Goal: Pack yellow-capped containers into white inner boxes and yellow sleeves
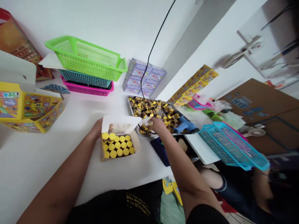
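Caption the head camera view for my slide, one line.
Left hand holds a white box of yellow-capped bottles while right hand reaches into a tray of loose bottles.

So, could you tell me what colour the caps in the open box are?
Yellow; the caps in the box show best in the head view.

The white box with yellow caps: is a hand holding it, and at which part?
The left hand holds the white box at its far left corner, beside the open flap.

Left hand [97, 128] holds the box [119, 119] (yellow caps inside); right hand [157, 124] in tray [129, 105].
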### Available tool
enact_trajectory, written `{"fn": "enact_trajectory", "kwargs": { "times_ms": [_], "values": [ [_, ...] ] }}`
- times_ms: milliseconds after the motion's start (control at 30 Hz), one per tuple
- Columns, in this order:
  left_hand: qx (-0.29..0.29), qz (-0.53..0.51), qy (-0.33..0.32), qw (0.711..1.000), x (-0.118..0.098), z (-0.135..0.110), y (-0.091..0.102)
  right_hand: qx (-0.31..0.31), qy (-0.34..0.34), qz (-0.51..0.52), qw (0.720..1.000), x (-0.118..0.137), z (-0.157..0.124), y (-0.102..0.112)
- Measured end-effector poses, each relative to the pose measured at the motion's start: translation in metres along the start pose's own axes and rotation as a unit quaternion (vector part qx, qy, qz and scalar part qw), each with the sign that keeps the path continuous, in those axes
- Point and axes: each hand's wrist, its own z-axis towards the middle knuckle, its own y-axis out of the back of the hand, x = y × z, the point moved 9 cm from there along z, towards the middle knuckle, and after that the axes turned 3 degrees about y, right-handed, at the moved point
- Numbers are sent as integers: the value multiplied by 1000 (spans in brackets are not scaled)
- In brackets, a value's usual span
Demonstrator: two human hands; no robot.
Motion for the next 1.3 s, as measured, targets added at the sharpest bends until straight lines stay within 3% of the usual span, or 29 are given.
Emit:
{"fn": "enact_trajectory", "kwargs": {
  "times_ms": [67, 133, 233, 300, 333, 400, 433, 467, 500, 567, 667, 800, 867, 933, 1067, 1133, 1200, 1300],
  "values": [
    [-4, 16, -10, 1000, -3, -1, -1, 58, -13, 6, 998, -7, 17, -20],
    [-7, 20, -19, 1000, -5, -2, -2, 57, -17, 20, 998, -8, 23, -26],
    [-11, 22, -38, 999, -7, -4, -3, 21, -28, 29, 999, -11, 16, -19],
    [-8, 25, -44, 999, -6, -4, -3, -58, -29, 98, 993, -12, -1, 0],
    [-6, 27, -44, 999, -5, -3, -3, -113, -19, 183, 976, -11, -15, 12],
    [-6, 32, -43, 999, -4, -2, -4, -167, 48, 413, 894, 1, -49, 27],
    [-6, 30, -39, 999, -4, -1, -4, -155, 99, 502, 845, 15, -69, 30],
    [-8, 25, -32, 999, -3, -1, -4, -117, 160, 543, 816, 38, -89, 31],
    [-10, 18, -23, 1000, -2, -1, -4, -73, 217, 543, 808, 65, -110, 30],
    [-9, 4, -6, 1000, -2, -3, -5, -2, 308, 464, 831, 121, -147, 21],
    [-1, 6, 5, 1000, -3, -6, -8, 50, 349, 306, 884, 186, -171, -4],
    [-10, -2, 4, 1000, -4, -7, -5, 74, 323, 243, 912, 219, -172, -35],
    [-15, -5, 1, 1000, -4, -6, -4, 62, 305, 277, 909, 216, -174, -39],
    [-17, 4, 2, 1000, -4, -6, -4, 15, 291, 328, 898, 201, -178, -30],
    [-26, 27, -9, 999, -8, -10, -4, -169, 294, 373, 863, 146, -170, 25],
    [-19, 42, -32, 998, -13, -14, -5, -258, 243, 347, 868, 104, -141, 51],
    [-5, 53, -50, 997, -16, -16, -5, -290, 144, 310, 894, 59, -92, 63],
    [4, 48, -33, 998, -9, -11, -2, -165, 7, 196, 967, 13, -2, 48]
  ]
}}
